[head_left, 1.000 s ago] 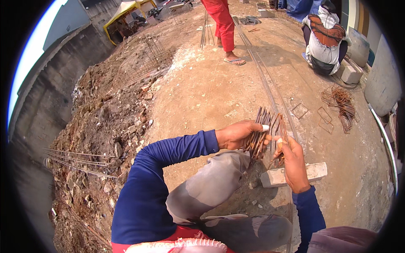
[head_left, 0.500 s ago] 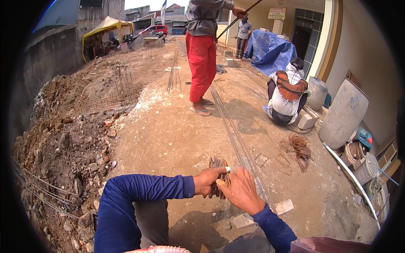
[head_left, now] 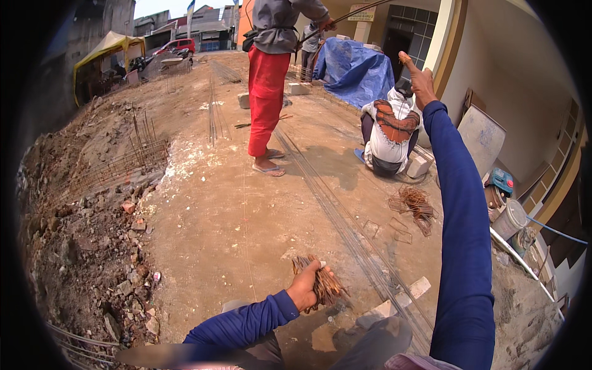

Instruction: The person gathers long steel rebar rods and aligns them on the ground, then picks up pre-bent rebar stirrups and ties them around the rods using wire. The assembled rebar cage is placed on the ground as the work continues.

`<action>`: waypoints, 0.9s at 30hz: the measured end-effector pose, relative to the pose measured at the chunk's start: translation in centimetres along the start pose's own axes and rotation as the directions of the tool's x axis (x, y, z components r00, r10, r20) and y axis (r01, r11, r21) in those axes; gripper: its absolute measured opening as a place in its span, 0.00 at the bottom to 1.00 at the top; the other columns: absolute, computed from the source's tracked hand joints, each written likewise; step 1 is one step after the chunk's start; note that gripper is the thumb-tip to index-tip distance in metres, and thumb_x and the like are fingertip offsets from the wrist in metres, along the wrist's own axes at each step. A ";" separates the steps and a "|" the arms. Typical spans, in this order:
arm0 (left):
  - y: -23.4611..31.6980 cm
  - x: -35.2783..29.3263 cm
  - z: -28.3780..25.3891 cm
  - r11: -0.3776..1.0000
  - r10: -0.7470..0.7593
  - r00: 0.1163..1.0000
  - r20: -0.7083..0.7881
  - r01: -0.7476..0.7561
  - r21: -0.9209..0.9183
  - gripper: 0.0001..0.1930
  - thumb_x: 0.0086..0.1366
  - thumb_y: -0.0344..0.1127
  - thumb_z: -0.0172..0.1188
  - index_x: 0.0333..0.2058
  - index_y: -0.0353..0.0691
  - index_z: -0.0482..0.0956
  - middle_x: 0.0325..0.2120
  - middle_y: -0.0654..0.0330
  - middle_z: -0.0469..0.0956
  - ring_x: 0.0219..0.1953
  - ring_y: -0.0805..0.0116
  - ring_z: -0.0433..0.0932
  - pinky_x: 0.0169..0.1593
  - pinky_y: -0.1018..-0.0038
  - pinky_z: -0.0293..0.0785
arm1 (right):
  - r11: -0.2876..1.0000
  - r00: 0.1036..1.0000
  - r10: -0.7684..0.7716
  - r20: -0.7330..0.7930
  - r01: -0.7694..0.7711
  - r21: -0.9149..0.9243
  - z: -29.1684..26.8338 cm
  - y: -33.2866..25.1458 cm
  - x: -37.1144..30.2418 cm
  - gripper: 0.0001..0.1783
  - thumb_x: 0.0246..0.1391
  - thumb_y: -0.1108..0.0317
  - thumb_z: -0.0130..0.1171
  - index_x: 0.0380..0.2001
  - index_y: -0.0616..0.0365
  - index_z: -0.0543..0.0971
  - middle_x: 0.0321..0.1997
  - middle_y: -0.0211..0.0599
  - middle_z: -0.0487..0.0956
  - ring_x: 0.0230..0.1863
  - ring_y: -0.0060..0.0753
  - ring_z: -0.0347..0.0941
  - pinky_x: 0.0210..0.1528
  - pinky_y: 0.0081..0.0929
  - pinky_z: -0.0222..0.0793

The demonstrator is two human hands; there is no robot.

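Gripping a bundle of rusty bent rods (head_left: 328,287) in the left hand (head_left: 304,286) above the ground (head_left: 209,234), hiding part of it. Holding the right hand (head_left: 422,82) high; cannot tell whether open or closed.

so you're wearing a long navy blue left sleeve (head_left: 243,327) that's wrinkling along the forearm, plus a matching right sleeve (head_left: 464,246), both ending in snug cuffs. your bare left hand (head_left: 303,288) is sporting a little white wrap (head_left: 322,264) on the thumb. down low you're rocking grey trousers (head_left: 382,342), and some pale mauve cloth (head_left: 425,362) is poking in at the bottom edge, can't tell what garment.
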State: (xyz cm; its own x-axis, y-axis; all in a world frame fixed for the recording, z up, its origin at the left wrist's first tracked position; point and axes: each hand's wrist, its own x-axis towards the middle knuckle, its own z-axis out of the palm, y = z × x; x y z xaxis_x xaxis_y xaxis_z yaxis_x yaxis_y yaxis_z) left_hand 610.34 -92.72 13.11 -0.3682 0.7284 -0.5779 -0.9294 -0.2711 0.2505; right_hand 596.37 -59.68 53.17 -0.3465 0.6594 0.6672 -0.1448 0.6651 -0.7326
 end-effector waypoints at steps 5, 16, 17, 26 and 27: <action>2.4 -2.0 -0.1 0.995 0.092 0.996 -0.006 -0.092 -0.044 0.08 0.70 0.39 0.50 0.41 0.43 0.70 0.33 0.63 0.74 0.35 0.65 0.77 0.42 0.54 0.79 | 0.991 0.997 -0.011 0.076 0.001 0.133 1.1 -5.2 7.4 0.51 0.34 0.29 0.70 0.48 0.65 0.75 0.47 0.40 0.69 0.48 0.37 0.67 0.50 0.44 0.66; 6.8 0.0 -5.1 0.971 0.172 0.970 -0.172 -0.197 -0.136 0.11 0.69 0.38 0.50 0.45 0.39 0.68 0.35 0.59 0.73 0.34 0.61 0.77 0.36 0.52 0.80 | 0.999 0.988 -0.034 0.148 0.036 -0.014 2.5 -7.1 5.4 0.22 0.53 0.44 0.65 0.30 0.51 0.76 0.23 0.18 0.67 0.26 0.10 0.63 0.27 0.17 0.61; 6.9 0.6 -5.4 0.969 0.173 0.968 -0.184 -0.201 -0.147 0.10 0.69 0.37 0.50 0.44 0.38 0.68 0.34 0.58 0.73 0.33 0.61 0.77 0.35 0.53 0.81 | 0.999 0.976 -0.032 0.216 0.037 -0.020 2.4 -7.7 3.7 0.20 0.55 0.45 0.63 0.33 0.51 0.77 0.25 0.18 0.69 0.28 0.10 0.65 0.29 0.17 0.62; 6.3 2.2 -5.7 0.962 0.104 0.994 -0.032 -0.109 -0.250 0.09 0.68 0.35 0.51 0.40 0.36 0.71 0.30 0.56 0.76 0.30 0.61 0.79 0.34 0.60 0.82 | 0.982 0.614 -0.006 0.789 0.152 -0.111 -2.9 -7.6 -24.7 0.18 0.62 0.55 0.56 0.32 0.61 0.79 0.27 0.25 0.74 0.34 0.16 0.70 0.40 0.21 0.64; 6.1 2.3 -5.4 0.974 0.089 0.996 -0.001 -0.087 -0.209 0.09 0.69 0.36 0.51 0.40 0.36 0.72 0.31 0.56 0.76 0.31 0.62 0.79 0.35 0.61 0.82 | 0.967 0.512 0.173 0.841 0.072 -0.243 -3.1 -6.5 -27.7 0.19 0.62 0.55 0.56 0.34 0.64 0.79 0.29 0.32 0.77 0.35 0.22 0.73 0.41 0.24 0.66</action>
State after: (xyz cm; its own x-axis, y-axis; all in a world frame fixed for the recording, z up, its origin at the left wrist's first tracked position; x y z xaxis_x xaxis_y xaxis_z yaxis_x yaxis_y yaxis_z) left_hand 603.67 -96.10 9.05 -0.4493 0.7011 -0.5537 -0.8787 -0.4587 0.1323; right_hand 609.82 -81.22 39.88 -0.9822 0.1578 0.1016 0.0597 0.7760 -0.6279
